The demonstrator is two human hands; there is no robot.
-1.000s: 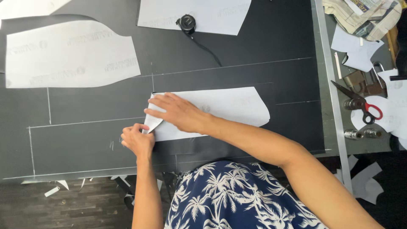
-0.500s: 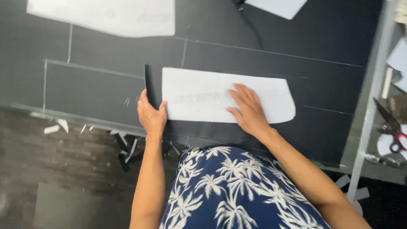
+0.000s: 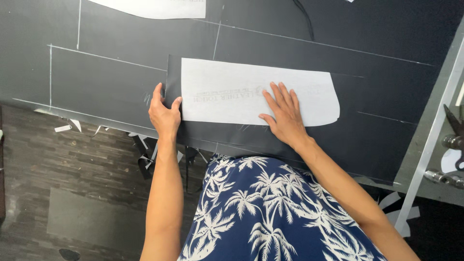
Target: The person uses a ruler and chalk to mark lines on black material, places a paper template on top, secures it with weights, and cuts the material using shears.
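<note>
Right hand [image 3: 285, 116] lies flat (open) on paper pattern [image 3: 232, 99]; left hand's [image 3: 163, 112] grip pinches dark sheet [image 3: 116, 94].

At twelve o'clock a second paper pattern [image 3: 154, 7] runs off the top edge, so you see only its lower strip. Your right hand [image 3: 285, 113] covers part of the white pattern [image 3: 232, 99], and the print there is too faint to read. At three o'clock the scissors [image 3: 453, 126] and metal fittings [image 3: 442, 176] are cut by the right edge. Your forearms leave the frame at six.
</note>
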